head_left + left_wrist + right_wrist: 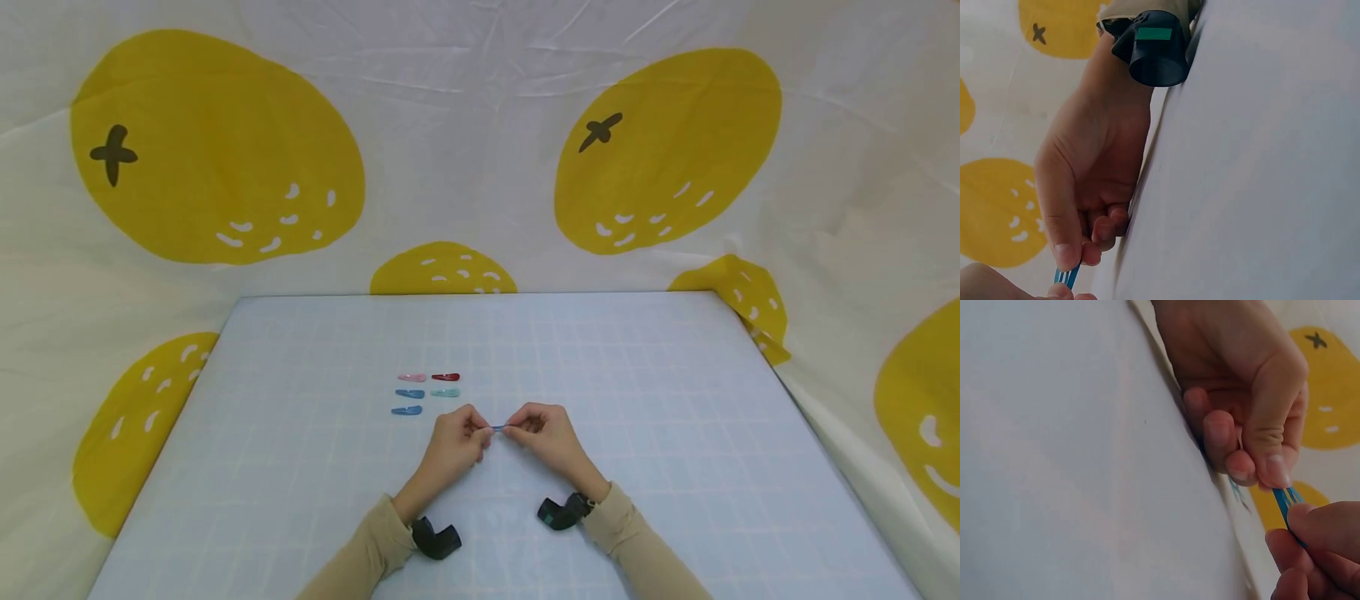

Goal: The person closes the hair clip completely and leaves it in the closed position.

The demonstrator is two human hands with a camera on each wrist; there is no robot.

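Observation:
Between both hands is a blue snap hair clip [498, 428], held just above the table close to the person. My left hand [459, 433] pinches one end of it with thumb and fingertips. The opposite end sits in the pinch of my right hand [551, 435]. In the right wrist view, the clip's slotted blue body [1281, 501] shows between the two thumbs, its ends hidden by fingers. Beyond the left hand lie a pink clip [412, 377], a dark red clip [446, 377], a mint clip [446, 392], a blue clip [410, 394] and another blue clip [407, 410].
The table [675, 400] wears a pale blue checked cover. Behind and beside it hangs a white cloth [465, 167] printed with yellow fruit shapes. Black camera mounts sit at the left wrist [437, 540] and right wrist [561, 512].

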